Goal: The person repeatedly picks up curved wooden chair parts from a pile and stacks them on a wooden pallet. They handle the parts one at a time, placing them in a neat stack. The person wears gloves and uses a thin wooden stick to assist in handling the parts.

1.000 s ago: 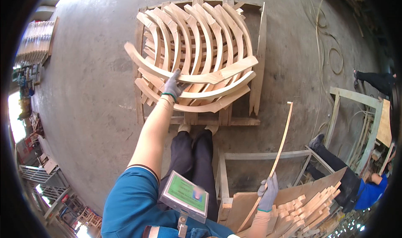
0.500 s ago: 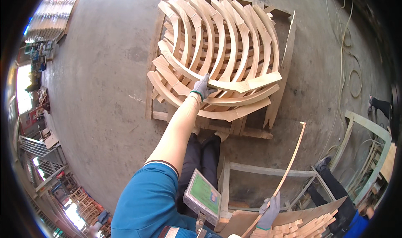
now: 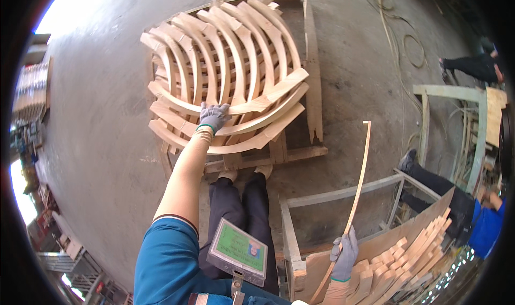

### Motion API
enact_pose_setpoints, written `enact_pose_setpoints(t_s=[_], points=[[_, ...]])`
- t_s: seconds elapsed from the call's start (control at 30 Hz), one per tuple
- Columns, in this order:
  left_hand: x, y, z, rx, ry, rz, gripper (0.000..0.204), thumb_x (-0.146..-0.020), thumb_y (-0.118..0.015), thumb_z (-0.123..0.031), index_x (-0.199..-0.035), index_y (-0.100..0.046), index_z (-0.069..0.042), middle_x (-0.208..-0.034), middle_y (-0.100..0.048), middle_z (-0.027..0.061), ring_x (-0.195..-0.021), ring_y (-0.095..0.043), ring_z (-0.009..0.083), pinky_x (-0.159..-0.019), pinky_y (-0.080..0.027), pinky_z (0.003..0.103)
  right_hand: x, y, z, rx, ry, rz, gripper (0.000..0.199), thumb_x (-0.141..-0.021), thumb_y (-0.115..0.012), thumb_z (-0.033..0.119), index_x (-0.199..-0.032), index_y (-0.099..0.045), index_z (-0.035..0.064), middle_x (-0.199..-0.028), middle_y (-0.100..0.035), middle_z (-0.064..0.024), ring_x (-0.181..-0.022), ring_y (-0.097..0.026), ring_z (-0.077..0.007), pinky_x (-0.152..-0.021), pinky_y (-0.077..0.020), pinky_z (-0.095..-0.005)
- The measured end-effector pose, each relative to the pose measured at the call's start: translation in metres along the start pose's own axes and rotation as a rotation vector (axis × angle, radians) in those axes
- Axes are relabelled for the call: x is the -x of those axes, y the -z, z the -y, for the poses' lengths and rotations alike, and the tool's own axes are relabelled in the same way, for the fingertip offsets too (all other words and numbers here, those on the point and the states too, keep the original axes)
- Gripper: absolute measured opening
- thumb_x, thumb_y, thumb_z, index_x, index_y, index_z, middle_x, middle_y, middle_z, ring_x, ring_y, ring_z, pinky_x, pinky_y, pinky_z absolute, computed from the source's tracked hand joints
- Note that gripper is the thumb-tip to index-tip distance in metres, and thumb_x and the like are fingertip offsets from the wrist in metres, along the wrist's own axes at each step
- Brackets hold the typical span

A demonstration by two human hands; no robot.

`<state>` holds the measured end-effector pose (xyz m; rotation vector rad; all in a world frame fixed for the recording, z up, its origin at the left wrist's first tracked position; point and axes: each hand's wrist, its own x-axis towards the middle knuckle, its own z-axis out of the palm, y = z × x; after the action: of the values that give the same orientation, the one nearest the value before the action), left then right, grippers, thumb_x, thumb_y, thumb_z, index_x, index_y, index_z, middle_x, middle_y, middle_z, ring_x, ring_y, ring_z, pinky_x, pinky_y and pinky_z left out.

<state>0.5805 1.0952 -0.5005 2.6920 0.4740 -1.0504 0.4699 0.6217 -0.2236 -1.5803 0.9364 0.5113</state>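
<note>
Left hand [image 3: 213, 116], gloved, lies flat with fingers spread on the near edge of the stack of curved wooden slats [image 3: 225, 85]; it presses rather than grips. The stack sits on a wooden pallet [image 3: 314, 90] on the concrete floor [image 3: 96, 117], far and left of centre, with crosswise pieces laid over lengthwise ones.

Right hand [image 3: 343, 254], gloved, is closed around the lower part of one long thin curved strip [image 3: 358, 181], held upright at near right, its hooked top end free in the air. Just beside that hand is a crate of cut wood pieces [image 3: 413, 251] and a wooden frame [image 3: 322, 197].

Judgement: the strip looks slender and likely to flex, so a grip nearer its middle would control it better. The flat left hand should steady the top slats so the cross layers do not slide. Another person [image 3: 472, 219] works at far right; the strip's free end should be kept away from that side
</note>
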Motion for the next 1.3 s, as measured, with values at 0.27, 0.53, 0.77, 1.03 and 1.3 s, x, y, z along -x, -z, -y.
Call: enact_pose_setpoints(t_s=[0.27, 0.53, 0.77, 1.03, 1.3], points=[[0.052, 0.021, -0.028, -0.048, -0.085, -0.098, 0.064, -0.087, -0.048, -0.055, -0.137, -0.042, -0.016, -0.142, -0.041, 0.0106, -0.128, -0.043, 0.0288, -0.109, -0.021, 0.056, 0.077, 0.002, -0.019, -0.169, 0.096, -0.064, 0.041, -0.097, -0.045, 0.01, -0.137, -0.043, 0.0067, -0.072, -0.054, -0.0014, -0.045, -0.039, -0.0021, -0.036, -0.0294, -0.0168], [0.196, 0.041, -0.049, 0.195, -0.418, -0.093, 0.053, -0.087, -0.052, -0.046, -0.126, -0.05, -0.01, -0.124, -0.053, 0.0186, -0.116, -0.05, 0.0318, -0.096, -0.038, 0.042, 0.216, 0.028, -0.041, -0.495, 0.204, -0.179, 0.041, -0.095, -0.047, 0.01, -0.136, -0.043, 0.0053, -0.068, -0.049, -0.0002, -0.046, -0.041, -0.0028, -0.036, -0.0325, -0.018], [0.294, 0.09, -0.069, -0.269, -0.971, -0.128, 0.017, -0.087, -0.049, -0.019, -0.093, -0.063, -0.012, -0.089, -0.061, 0.0167, -0.091, -0.06, 0.0338, -0.079, -0.047, 0.046, 0.327, 0.078, -0.043, -0.609, 0.401, -0.335, 0.042, -0.094, -0.054, 0.016, -0.135, -0.046, 0.0065, -0.075, -0.053, -0.0013, -0.051, -0.045, -0.0041, -0.04, -0.0343, -0.0184], [0.318, 0.121, -0.205, -0.043, -0.992, -0.124, 0.037, -0.09, -0.048, -0.037, -0.104, -0.062, -0.006, -0.104, -0.063, 0.0215, -0.099, -0.059, 0.0396, -0.084, -0.046, 0.046, 0.401, 0.171, -0.107, -0.863, 0.411, -0.62, 0.043, -0.094, -0.054, 0.017, -0.136, -0.046, 0.0104, -0.073, -0.052, 0.0007, -0.051, -0.044, -0.0034, -0.04, -0.0345, -0.018], [0.511, 0.115, -0.539, 0.101, -1.334, -0.224, 0.035, -0.082, -0.06, -0.036, -0.106, -0.065, -0.012, -0.102, -0.067, 0.015, -0.093, -0.064, 0.0334, -0.079, -0.05, 0.04, 0.386, 0.312, -0.167, -1.005, 0.454, -0.759, 0.046, -0.094, -0.053, 0.018, -0.138, -0.044, 0.0116, -0.069, -0.05, 0.0024, -0.05, -0.041, -0.0022, -0.043, -0.0323, -0.017]])
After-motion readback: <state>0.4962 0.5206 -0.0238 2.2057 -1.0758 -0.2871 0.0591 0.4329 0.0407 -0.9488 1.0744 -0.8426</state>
